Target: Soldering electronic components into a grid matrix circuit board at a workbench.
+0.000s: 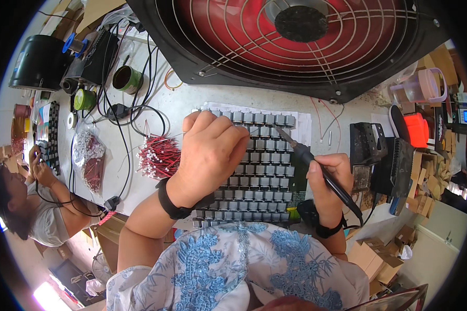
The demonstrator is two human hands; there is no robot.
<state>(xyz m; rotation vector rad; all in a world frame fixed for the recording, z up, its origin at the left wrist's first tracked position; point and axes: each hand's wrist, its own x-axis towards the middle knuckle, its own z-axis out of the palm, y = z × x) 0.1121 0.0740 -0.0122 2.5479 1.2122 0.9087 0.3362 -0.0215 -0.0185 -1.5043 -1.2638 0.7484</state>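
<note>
Rows of small grey metal-cased parts (264, 158) stand close together on the bench in front of me. My right hand (331, 184) is wrapped round the handle of a soldering iron (304, 154). The iron's tip points up and left at a part in the far rows; whether it touches cannot be made out. Over the left side of the rows, my left hand (210, 147) is closed in a pinch on a thin solder wire (166, 137), which trails out to the left. Beside that wrist lies a bundle of red wires (160, 159) with white connectors.
A large caged fan (275, 67) with red blades stands at the far side. Left are a clear bag of wires (91, 155), a green tin (127, 79) and black cables (117, 111). Black metal brackets (367, 142) lie right. A co-worker (52, 207) sits at far left.
</note>
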